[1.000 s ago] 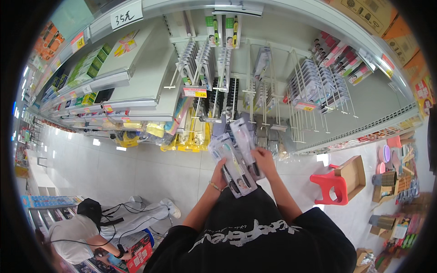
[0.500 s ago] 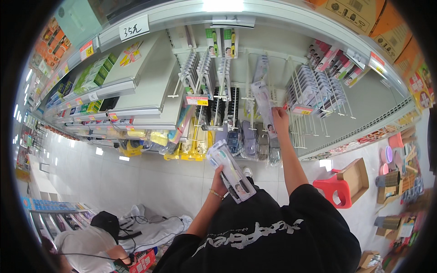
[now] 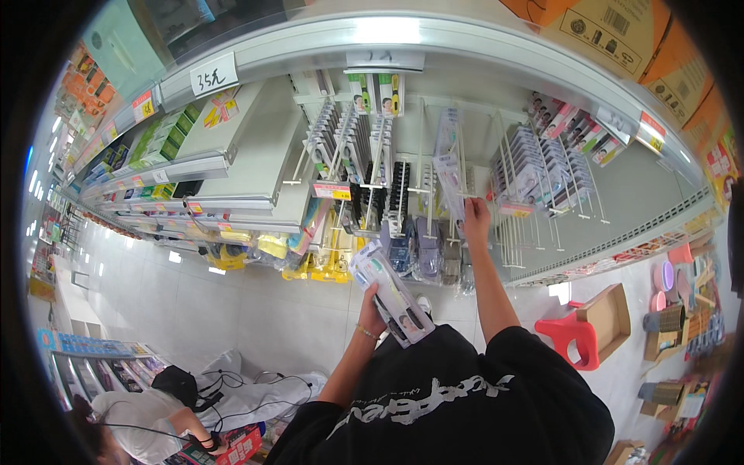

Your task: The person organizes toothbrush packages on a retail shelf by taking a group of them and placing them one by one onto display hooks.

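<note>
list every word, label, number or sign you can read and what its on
Wording isn't copied here, only where it stands:
White card, upper left: large handwriting, legible.
Black shirt: big pale lettering, stylised.
Orange boxes, upper right: print and barcodes, mostly too small.
Pink-and-yellow tag below the hanging packs: too small.
Blister packs in the left hand: too small to read.

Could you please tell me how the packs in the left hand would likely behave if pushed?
The packs are probably fairly stiff, since they jut past the left hand without visible sagging. They look light, being slim and held one-handed. Their shiny plastic may make them slip against one another.
</note>
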Motion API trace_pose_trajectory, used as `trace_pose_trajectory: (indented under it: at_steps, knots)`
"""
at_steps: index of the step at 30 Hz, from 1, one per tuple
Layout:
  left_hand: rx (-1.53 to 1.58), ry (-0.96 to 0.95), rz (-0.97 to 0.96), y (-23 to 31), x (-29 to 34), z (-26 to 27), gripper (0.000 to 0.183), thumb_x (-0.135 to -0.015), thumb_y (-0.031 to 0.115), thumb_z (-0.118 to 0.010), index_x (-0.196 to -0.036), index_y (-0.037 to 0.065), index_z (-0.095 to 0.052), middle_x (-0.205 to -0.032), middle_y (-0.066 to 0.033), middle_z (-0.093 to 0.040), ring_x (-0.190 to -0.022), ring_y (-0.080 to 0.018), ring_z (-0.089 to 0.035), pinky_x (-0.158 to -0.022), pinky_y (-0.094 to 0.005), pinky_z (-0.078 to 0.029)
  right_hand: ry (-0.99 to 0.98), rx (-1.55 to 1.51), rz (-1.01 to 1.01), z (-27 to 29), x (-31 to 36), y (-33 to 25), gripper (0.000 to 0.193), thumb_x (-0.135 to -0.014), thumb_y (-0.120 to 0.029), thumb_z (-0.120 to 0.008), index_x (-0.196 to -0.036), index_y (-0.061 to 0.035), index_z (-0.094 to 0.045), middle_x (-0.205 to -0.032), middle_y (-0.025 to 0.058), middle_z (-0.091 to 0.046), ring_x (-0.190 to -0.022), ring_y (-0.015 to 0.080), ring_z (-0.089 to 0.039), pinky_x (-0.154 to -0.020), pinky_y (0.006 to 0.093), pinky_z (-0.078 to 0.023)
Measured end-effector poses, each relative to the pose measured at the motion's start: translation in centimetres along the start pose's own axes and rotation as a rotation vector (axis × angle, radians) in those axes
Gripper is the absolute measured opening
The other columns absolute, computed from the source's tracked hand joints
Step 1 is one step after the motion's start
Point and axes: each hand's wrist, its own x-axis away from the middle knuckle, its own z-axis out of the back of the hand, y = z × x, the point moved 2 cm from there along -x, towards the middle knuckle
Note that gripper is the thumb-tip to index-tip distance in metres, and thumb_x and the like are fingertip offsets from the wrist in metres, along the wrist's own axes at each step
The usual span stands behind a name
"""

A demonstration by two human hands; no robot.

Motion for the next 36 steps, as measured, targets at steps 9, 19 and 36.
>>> trace_pose_trajectory:
  at_steps: [9, 19, 36]
  knots:
    - [0.005, 0.010, -0.050, 0.6, -1.6, -0.3, 0.057, -0.081, 0.040, -0.050, -0.123, 0.003, -0.039, -0.110, -0.0161, -0.053, -0.103, -0.0315, -0.051, -0.090, -0.0444, -0.041, 0.029, -0.160, -0.208, -2.0, -1.7, 0.3, 0.021, -0.089, -0.021, -0.049, -0.089, -0.0001, -0.053, -0.069, 0.0024, -0.053, -0.056, 0.0091, -0.046, -0.047, 0.0253, -0.040]
    - [0.043, 0.030, -0.119, 2.1, -2.0, -1.3, 0.045, -0.084, 0.035, -0.050, -0.118, 0.006, -0.044, -0.104, -0.0112, -0.056, -0.095, -0.0256, -0.055, -0.085, -0.0405, -0.045, 0.294, 0.088, 0.089, -7.6, -6.8, 3.2, 0.029, -0.088, -0.027, -0.048, -0.092, 0.0005, -0.054, -0.071, 0.0121, -0.059, -0.062, 0.0215, -0.056, -0.053, 0.0359, -0.045]
    - [-0.050, 0.166, -0.137, 4.1, -0.3, -1.4, 0.050, -0.083, 0.039, -0.051, -0.119, 0.005, -0.044, -0.108, -0.0131, -0.055, -0.099, -0.0288, -0.053, -0.090, -0.0428, -0.041, -0.080, -0.107, -0.035, -5.4, 1.2, 7.4, 0.018, -0.083, -0.008, -0.053, -0.100, -0.0021, -0.055, -0.091, 0.0089, -0.061, -0.084, 0.0182, -0.058, -0.074, 0.0281, -0.046]
